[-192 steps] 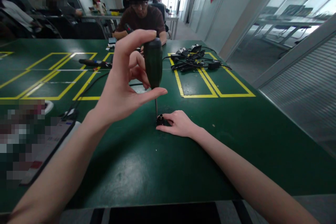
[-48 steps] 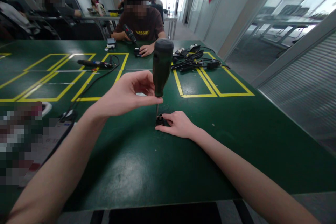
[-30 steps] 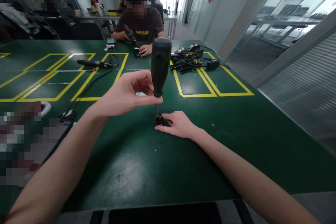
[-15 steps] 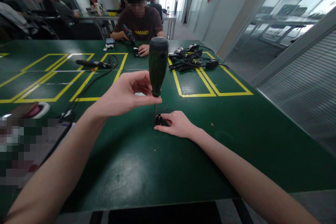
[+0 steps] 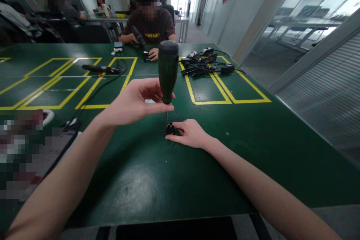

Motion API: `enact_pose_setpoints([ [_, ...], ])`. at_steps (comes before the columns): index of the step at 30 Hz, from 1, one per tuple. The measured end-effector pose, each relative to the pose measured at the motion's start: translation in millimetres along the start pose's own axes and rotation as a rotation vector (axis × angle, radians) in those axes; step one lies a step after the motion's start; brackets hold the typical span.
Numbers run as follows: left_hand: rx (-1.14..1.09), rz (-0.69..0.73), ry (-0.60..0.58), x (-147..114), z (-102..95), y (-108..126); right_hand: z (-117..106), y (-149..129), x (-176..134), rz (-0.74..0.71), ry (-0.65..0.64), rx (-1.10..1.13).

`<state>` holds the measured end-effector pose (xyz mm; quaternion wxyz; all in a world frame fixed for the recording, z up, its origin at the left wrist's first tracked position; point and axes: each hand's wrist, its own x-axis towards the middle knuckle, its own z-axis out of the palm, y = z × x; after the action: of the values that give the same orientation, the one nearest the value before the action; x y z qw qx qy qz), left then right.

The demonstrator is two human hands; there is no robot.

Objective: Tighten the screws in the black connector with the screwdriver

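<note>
My left hand (image 5: 143, 101) is closed round the lower end of a dark-handled screwdriver (image 5: 168, 69), which stands nearly upright. Its thin shaft points down to a small black part (image 5: 170, 129) lying on the green table. The part has a short round tube sticking up; whether the tip sits in a screw is too small to tell. With thumb and fingers on either side, my right hand (image 5: 189, 133) grips that part from the right and rests on the tabletop.
Several black cables and adapters (image 5: 206, 62) lie in a heap at the back right. A corded tool (image 5: 101, 69) lies at the left, its cable running forward. Across the green table (image 5: 253, 138), marked with yellow tape, a person (image 5: 152, 26) holds another tool (image 5: 137, 35).
The screwdriver's handle has tilted very slightly to the left. Both hands keep their places and their grips.
</note>
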<state>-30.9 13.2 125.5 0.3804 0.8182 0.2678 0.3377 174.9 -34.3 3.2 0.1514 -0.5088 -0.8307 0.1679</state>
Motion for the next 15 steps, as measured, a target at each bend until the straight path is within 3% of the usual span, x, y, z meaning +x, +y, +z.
enact_pose_setpoints([
  [15, -0.007, 0.002, 0.028, 0.5, 2.2, -1.6, 0.2, 0.7, -0.6, -0.014, 0.010, 0.010],
])
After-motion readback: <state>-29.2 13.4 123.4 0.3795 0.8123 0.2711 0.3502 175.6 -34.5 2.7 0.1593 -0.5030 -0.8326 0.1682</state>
